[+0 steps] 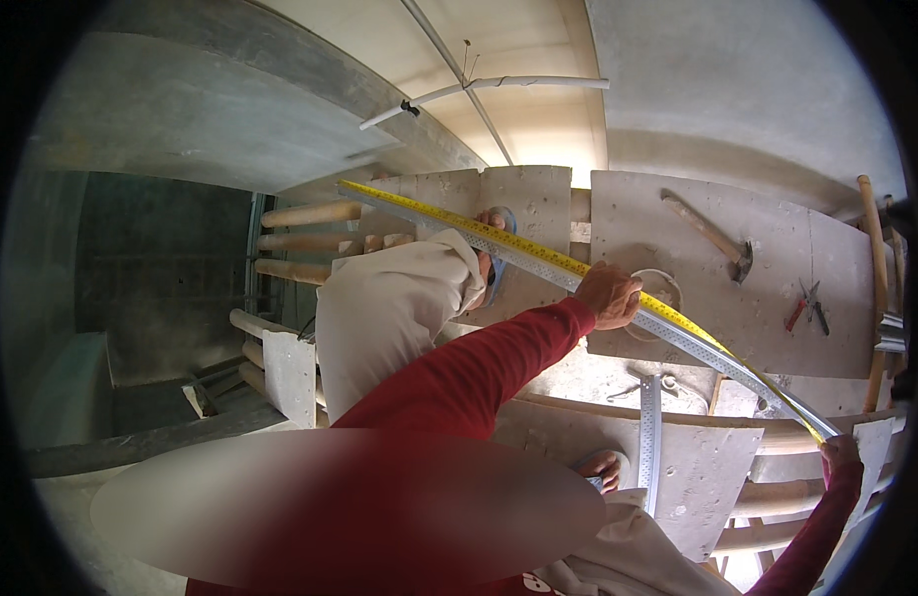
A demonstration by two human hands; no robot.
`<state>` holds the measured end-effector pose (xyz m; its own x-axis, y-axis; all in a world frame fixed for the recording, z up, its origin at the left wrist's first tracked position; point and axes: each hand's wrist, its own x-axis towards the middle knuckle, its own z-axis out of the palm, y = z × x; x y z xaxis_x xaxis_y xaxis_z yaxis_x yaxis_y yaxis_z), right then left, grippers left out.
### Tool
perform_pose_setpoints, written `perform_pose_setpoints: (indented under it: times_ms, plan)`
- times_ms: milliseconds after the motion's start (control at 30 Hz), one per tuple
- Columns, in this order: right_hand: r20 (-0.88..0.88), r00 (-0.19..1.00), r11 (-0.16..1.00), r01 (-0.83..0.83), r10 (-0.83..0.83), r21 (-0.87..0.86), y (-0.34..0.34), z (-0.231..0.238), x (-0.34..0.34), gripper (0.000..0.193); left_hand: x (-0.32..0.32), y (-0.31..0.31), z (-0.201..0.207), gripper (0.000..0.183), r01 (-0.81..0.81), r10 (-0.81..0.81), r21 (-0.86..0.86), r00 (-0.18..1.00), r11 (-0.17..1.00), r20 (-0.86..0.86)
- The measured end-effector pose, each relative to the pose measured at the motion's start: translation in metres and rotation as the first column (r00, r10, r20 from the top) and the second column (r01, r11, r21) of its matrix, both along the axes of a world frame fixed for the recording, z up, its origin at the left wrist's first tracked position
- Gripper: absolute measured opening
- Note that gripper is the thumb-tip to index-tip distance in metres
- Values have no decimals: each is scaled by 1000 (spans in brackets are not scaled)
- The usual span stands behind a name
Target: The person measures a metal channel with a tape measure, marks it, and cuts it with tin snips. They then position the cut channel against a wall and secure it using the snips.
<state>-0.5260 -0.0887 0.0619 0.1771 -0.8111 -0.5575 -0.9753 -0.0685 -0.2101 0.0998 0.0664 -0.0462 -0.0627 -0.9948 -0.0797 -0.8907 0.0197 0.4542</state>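
Observation:
A long grey perforated metal profile runs slantwise across the view, from far left to near right. Along it lies a yellow measuring tape, pulled out and bowing slightly away from the metal towards its right end. My left hand is closed round the profile and tape near their middle. At the right end, my right hand has its fingers closed on the tape and profile together; a tape case cannot be made out there. A round pale container sits just behind my left hand, partly covered by the profile.
A hammer and red-and-black handled snips lie on the boards at the right. A shorter metal profile and pliers-like tool lie nearer. Gaps show between the boards and wooden poles. My sandalled feet stand on boards.

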Motion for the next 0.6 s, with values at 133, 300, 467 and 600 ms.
perform_pose_setpoints:
  times_ms: [133,300,467,600]
  plan:
    - [-92,986,989,-144,142,-23,-9,-8,-13,19,0,0,1,14,-1,0,-40,1000,999,-14]
    - [-48,988,986,-147,144,-75,-11,-23,-27,17,2,-1,2,14,-9,9,-77,1000,997,10]
    - [-73,989,989,-135,132,-51,-17,-24,-31,17,1,0,3,10,-36,31,-165,999,986,-31]
    - [-68,984,984,-170,167,-49,-21,-22,-33,17,1,0,4,9,-29,25,-213,999,977,-21]
